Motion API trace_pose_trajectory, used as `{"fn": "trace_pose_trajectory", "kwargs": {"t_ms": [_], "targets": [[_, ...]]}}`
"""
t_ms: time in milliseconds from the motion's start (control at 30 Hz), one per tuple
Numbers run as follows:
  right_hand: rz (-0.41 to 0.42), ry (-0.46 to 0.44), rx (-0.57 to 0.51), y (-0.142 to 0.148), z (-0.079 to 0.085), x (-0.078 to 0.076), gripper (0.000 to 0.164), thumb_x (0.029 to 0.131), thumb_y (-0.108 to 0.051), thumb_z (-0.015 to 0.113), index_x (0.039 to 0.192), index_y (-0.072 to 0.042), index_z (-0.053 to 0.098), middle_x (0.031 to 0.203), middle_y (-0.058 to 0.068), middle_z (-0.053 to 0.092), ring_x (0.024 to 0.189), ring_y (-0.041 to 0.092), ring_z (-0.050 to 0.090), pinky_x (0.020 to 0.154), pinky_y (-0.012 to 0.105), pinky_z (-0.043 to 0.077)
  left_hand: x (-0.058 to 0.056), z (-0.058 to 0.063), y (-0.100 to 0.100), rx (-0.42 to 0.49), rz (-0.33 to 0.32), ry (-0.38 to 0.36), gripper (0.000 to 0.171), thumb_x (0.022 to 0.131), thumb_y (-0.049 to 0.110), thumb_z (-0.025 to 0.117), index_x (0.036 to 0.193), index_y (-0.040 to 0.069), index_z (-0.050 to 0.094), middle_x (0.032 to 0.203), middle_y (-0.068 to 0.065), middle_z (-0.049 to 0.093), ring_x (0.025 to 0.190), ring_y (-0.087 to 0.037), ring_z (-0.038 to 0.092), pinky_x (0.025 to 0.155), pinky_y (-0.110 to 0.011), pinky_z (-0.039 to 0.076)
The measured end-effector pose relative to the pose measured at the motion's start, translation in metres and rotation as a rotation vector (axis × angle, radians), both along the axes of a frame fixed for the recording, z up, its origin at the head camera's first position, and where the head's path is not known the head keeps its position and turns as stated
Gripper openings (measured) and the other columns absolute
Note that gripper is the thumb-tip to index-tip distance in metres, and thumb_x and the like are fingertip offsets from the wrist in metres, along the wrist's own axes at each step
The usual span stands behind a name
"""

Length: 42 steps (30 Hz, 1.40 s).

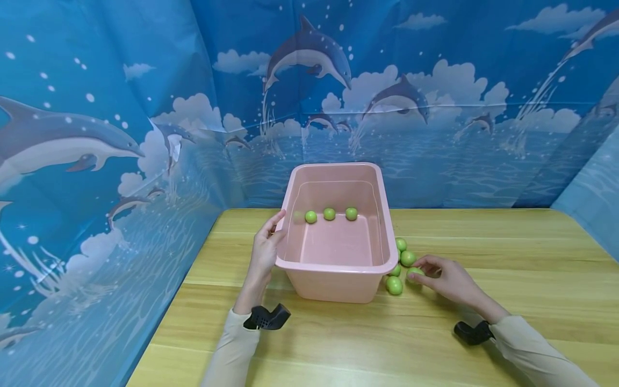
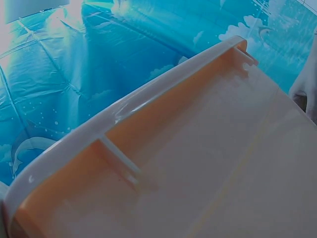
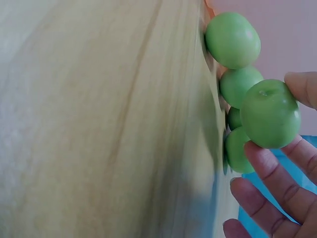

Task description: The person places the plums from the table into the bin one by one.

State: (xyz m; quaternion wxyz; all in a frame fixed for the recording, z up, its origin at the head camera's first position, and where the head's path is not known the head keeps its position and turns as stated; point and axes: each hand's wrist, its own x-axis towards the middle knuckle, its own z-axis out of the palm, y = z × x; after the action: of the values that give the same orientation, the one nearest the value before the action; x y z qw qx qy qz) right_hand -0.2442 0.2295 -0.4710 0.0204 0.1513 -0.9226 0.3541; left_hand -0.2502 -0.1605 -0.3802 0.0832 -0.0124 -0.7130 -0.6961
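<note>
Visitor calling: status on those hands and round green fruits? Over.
Left hand holding rectangular pink plastic tub. Right hand pinching a round green fruit. Three similar fruits inside; tub wall between those and the held one.

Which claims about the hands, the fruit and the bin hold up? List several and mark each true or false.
1. The left hand holds the rim of the pink bin. True.
2. The bin contains no fruit. False: three green fruits lie in it.
3. The right hand pinches a green fruit. True.
4. The right hand is inside the bin. False: it is outside, to the bin's right in the head view.
5. A plain white wall stands behind the bin. False: a blue cloth with dolphins hangs there.
</note>
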Motion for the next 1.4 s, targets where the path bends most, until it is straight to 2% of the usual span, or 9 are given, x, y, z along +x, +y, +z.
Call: {"fn": "trace_pose_trajectory", "kwargs": {"t_ms": [533, 767, 833, 900, 1000, 1067, 1133, 1400], "targets": [[-0.039, 0.104, -0.065, -0.002, 0.013, 0.001, 0.029, 0.088, -0.034, 0.068, 0.105, -0.011, 0.068, 0.083, 0.000, 0.060, 0.080, 0.019, 0.056, 0.069, 0.034, 0.045, 0.000, 0.001, 0.000, 0.011, -0.004, 0.003, 0.043, 0.095, 0.003, 0.050, 0.138, 0.008, 0.050, 0.094, -0.009, 0.042, 0.089, -0.019, 0.039, 0.076, -0.030, 0.038], [-0.072, 0.167, -0.091, -0.004, 0.020, 0.001, 0.024, 0.087, -0.033, 0.070, 0.103, -0.015, 0.069, 0.085, -0.001, 0.060, 0.080, 0.016, 0.055, 0.069, 0.031, 0.044, 0.001, 0.002, 0.001, 0.013, -0.002, -0.004, 0.043, 0.096, 0.003, 0.049, 0.138, 0.009, 0.050, 0.095, -0.009, 0.042, 0.090, -0.020, 0.039, 0.077, -0.031, 0.038], [-0.075, 0.175, -0.101, -0.003, 0.022, 0.001, 0.024, 0.087, -0.032, 0.070, 0.103, -0.014, 0.069, 0.086, 0.000, 0.061, 0.081, 0.017, 0.055, 0.071, 0.033, 0.045, 0.001, 0.002, 0.000, 0.012, -0.005, 0.000, 0.042, 0.096, 0.003, 0.049, 0.138, 0.008, 0.050, 0.097, -0.010, 0.043, 0.092, -0.020, 0.039, 0.078, -0.031, 0.037], [-0.081, 0.216, -0.106, 0.000, 0.018, -0.003, 0.021, 0.087, -0.036, 0.069, 0.102, -0.021, 0.069, 0.086, -0.003, 0.062, 0.080, 0.014, 0.056, 0.068, 0.033, 0.045, 0.001, 0.002, 0.000, 0.012, -0.007, 0.002, 0.042, 0.096, 0.002, 0.048, 0.138, 0.008, 0.050, 0.100, -0.011, 0.044, 0.093, -0.020, 0.040, 0.080, -0.032, 0.037], [-0.087, 0.224, -0.111, 0.001, 0.020, -0.005, 0.022, 0.087, -0.036, 0.069, 0.102, -0.021, 0.069, 0.087, -0.003, 0.063, 0.081, 0.014, 0.056, 0.066, 0.035, 0.046, 0.001, 0.002, 0.000, 0.008, -0.007, 0.004, 0.042, 0.096, 0.002, 0.048, 0.138, 0.008, 0.050, 0.101, -0.011, 0.045, 0.094, -0.020, 0.040, 0.080, -0.032, 0.037], [-0.090, 0.242, -0.114, 0.001, 0.023, -0.005, 0.020, 0.087, -0.036, 0.069, 0.101, -0.021, 0.069, 0.087, -0.004, 0.064, 0.079, 0.013, 0.057, 0.065, 0.031, 0.046, 0.001, 0.003, 0.001, 0.008, -0.004, 0.003, 0.042, 0.096, 0.002, 0.049, 0.138, 0.008, 0.050, 0.100, -0.011, 0.045, 0.093, -0.020, 0.040, 0.080, -0.032, 0.037], [-0.087, 0.230, -0.123, -0.001, 0.031, -0.003, 0.020, 0.088, -0.030, 0.069, 0.101, -0.015, 0.069, 0.087, -0.001, 0.065, 0.080, 0.015, 0.058, 0.067, 0.030, 0.046, 0.001, 0.002, 0.001, 0.005, -0.003, 0.004, 0.043, 0.096, 0.002, 0.049, 0.138, 0.008, 0.050, 0.098, -0.010, 0.044, 0.092, -0.020, 0.040, 0.080, -0.032, 0.037], [-0.074, 0.295, -0.161, -0.004, 0.046, -0.005, 0.014, 0.088, -0.024, 0.068, 0.099, -0.015, 0.070, 0.083, -0.004, 0.067, 0.078, 0.008, 0.056, 0.068, 0.025, 0.044, 0.001, 0.002, 0.001, 0.019, -0.007, -0.003, 0.042, 0.096, 0.002, 0.048, 0.138, 0.008, 0.050, 0.096, -0.009, 0.041, 0.092, -0.020, 0.038, 0.079, -0.032, 0.036]]}}
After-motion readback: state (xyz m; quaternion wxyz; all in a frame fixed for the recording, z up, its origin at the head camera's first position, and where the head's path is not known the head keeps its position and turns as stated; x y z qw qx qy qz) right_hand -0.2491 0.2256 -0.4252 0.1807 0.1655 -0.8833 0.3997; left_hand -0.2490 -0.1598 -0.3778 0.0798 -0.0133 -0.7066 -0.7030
